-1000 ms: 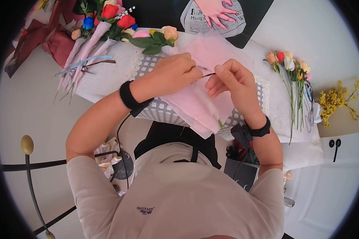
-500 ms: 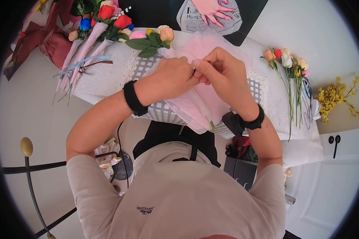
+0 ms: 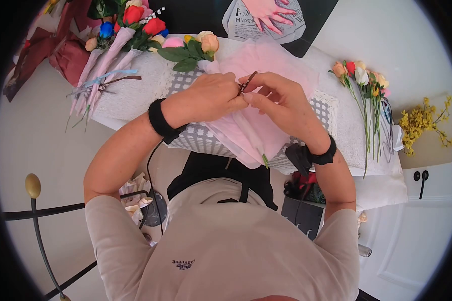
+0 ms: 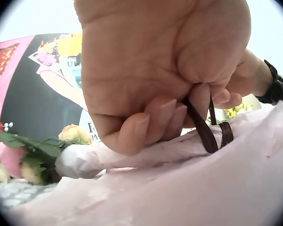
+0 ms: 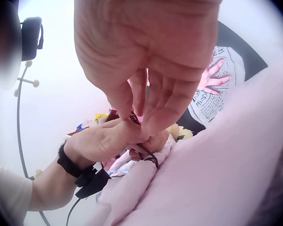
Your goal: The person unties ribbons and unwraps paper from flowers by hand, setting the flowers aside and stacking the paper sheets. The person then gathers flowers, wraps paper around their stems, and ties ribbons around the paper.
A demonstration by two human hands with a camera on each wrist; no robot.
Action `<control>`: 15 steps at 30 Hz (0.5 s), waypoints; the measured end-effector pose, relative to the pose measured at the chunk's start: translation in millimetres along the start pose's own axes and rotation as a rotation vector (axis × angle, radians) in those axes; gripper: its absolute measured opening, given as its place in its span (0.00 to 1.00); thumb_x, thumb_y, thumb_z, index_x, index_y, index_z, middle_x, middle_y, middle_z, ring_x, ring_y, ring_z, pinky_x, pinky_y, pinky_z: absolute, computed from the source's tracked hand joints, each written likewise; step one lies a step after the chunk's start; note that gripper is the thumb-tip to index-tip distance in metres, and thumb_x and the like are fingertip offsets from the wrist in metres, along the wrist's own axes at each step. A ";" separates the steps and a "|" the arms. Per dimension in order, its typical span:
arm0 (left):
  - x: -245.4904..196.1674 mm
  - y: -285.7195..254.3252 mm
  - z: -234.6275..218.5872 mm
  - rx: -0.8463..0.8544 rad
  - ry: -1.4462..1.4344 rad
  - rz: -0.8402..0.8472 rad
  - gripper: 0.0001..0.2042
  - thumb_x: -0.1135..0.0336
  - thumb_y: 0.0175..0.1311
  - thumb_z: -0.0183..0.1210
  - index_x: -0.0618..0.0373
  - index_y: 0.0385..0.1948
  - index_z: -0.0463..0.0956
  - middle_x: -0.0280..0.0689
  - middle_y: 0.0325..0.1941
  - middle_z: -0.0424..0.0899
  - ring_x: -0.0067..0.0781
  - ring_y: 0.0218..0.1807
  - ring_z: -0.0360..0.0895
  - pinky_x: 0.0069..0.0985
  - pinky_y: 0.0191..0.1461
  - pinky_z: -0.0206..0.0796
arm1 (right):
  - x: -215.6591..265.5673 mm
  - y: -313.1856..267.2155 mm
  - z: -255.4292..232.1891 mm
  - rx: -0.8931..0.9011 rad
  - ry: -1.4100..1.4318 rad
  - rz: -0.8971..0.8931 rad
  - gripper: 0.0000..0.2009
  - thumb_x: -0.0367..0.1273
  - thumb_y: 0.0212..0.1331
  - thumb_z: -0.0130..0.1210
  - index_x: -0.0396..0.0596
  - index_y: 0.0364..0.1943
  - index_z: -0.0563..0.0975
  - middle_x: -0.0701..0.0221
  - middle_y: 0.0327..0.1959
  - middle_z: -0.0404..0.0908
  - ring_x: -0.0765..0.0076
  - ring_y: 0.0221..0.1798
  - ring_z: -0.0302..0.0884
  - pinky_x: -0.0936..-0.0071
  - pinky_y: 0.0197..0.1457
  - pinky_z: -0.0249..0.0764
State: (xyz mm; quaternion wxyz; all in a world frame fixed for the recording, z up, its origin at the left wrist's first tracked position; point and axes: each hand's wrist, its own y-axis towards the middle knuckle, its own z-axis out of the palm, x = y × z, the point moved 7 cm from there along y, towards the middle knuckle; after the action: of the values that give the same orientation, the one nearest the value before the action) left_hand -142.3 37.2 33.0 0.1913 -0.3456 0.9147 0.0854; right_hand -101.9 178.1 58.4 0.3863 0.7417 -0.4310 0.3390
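Note:
A dark brown ribbon [image 4: 205, 134] loops round a bundle wrapped in pale pink paper [image 3: 281, 62], lying slantwise before the person. My left hand [image 3: 206, 98] pinches the ribbon between thumb and finger, just above the bundle in the left wrist view. The right hand [image 3: 284, 103] meets it from the right, its thumb and fingertips pinching the ribbon close to the left fingertips. A short end of ribbon sticks up between the hands in the head view. Green stem ends [image 3: 265, 159] poke from the bundle's near end, and a peach rose [image 3: 210, 43] lies by its far end.
Beneath the bundle is a grey-and-white checked cloth [image 3: 178, 83] with a lace edge. Several wrapped flowers [image 3: 110, 65] lie at the left. Loose stemmed flowers [image 3: 369, 90] and yellow blossoms [image 3: 427, 125] are at the right. A dark printed board [image 3: 201, 20] stands behind.
The ribbon was first stretched between the hands. My right hand moved left to meet the left one, and an end of ribbon now stands up between them.

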 end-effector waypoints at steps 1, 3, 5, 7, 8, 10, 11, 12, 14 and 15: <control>-0.2 0.2 0.7 -0.023 -0.003 0.025 0.21 0.53 0.73 0.52 0.68 0.40 0.79 0.52 0.45 0.81 0.58 0.49 0.80 0.48 0.53 0.69 | 0.4 0.8 1.3 0.003 0.007 -0.026 0.12 0.30 0.65 0.65 0.39 0.49 0.83 0.66 0.45 0.87 0.71 0.37 0.83 0.73 0.44 0.80; 3.9 1.1 5.8 -0.046 -0.003 0.053 0.20 0.54 0.73 0.53 0.68 0.41 0.78 0.52 0.45 0.81 0.58 0.49 0.79 0.47 0.53 0.69 | -1.4 3.7 4.2 0.002 0.006 -0.027 0.11 0.30 0.65 0.65 0.40 0.48 0.83 0.67 0.44 0.87 0.71 0.37 0.83 0.73 0.43 0.80; 4.1 1.0 5.5 -0.145 -0.032 0.175 0.23 0.49 0.73 0.52 0.66 0.38 0.82 0.55 0.43 0.81 0.59 0.45 0.81 0.50 0.49 0.70 | -2.9 5.8 4.3 0.004 0.005 -0.030 0.10 0.30 0.65 0.65 0.40 0.47 0.83 0.67 0.43 0.87 0.71 0.37 0.82 0.73 0.43 0.79; 6.9 3.1 5.7 -0.110 -0.023 0.168 0.23 0.50 0.72 0.52 0.67 0.36 0.81 0.55 0.42 0.81 0.59 0.45 0.81 0.49 0.49 0.70 | -2.1 7.7 2.4 -0.018 -0.049 -0.058 0.09 0.30 0.66 0.65 0.40 0.45 0.83 0.68 0.42 0.86 0.71 0.37 0.82 0.73 0.43 0.79; 8.7 3.6 7.2 -0.075 -0.015 0.160 0.23 0.51 0.71 0.53 0.68 0.34 0.80 0.55 0.42 0.81 0.59 0.45 0.80 0.49 0.48 0.70 | -3.0 8.2 2.6 -0.017 -0.049 -0.061 0.09 0.30 0.66 0.65 0.40 0.45 0.83 0.68 0.42 0.86 0.71 0.37 0.82 0.73 0.43 0.79; 10.9 2.7 7.0 -0.092 -0.045 0.166 0.23 0.51 0.70 0.53 0.69 0.33 0.79 0.55 0.41 0.81 0.59 0.44 0.80 0.48 0.48 0.70 | -4.0 7.6 4.3 0.008 -0.057 -0.080 0.06 0.29 0.69 0.63 0.42 0.45 0.83 0.74 0.39 0.86 0.80 0.35 0.80 0.80 0.40 0.76; 11.4 2.1 6.6 -0.107 -0.076 0.172 0.23 0.52 0.70 0.53 0.70 0.32 0.78 0.55 0.41 0.80 0.59 0.44 0.80 0.48 0.48 0.70 | -2.7 7.3 4.8 0.010 -0.058 -0.079 0.06 0.29 0.69 0.63 0.42 0.45 0.83 0.74 0.39 0.86 0.80 0.35 0.80 0.80 0.40 0.76; 10.7 1.2 5.5 -0.107 -0.079 0.173 0.23 0.52 0.70 0.53 0.70 0.32 0.78 0.55 0.41 0.80 0.59 0.44 0.80 0.48 0.48 0.70 | -3.6 7.1 4.5 -0.002 -0.049 -0.029 0.06 0.29 0.67 0.63 0.40 0.43 0.83 0.70 0.39 0.86 0.75 0.35 0.81 0.76 0.40 0.77; 8.7 -1.1 1.2 -0.110 -0.094 0.173 0.22 0.52 0.70 0.53 0.70 0.33 0.78 0.55 0.40 0.80 0.59 0.43 0.79 0.49 0.48 0.69 | -7.7 7.4 5.7 -0.015 -0.042 0.023 0.07 0.29 0.65 0.63 0.39 0.41 0.83 0.66 0.38 0.86 0.70 0.34 0.82 0.72 0.41 0.79; 9.3 -1.0 1.6 -0.110 -0.094 0.175 0.22 0.52 0.70 0.53 0.70 0.33 0.78 0.55 0.40 0.80 0.59 0.43 0.79 0.49 0.48 0.69 | -10.9 7.6 3.1 -0.080 -0.068 0.011 0.06 0.29 0.65 0.63 0.38 0.39 0.82 0.65 0.36 0.86 0.69 0.33 0.81 0.72 0.40 0.79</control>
State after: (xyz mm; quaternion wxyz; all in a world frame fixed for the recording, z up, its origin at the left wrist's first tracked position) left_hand -147.6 31.4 27.7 0.2067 -0.2700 0.9253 0.1680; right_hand -112.6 177.0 50.0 0.3988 0.7345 -0.4610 0.2982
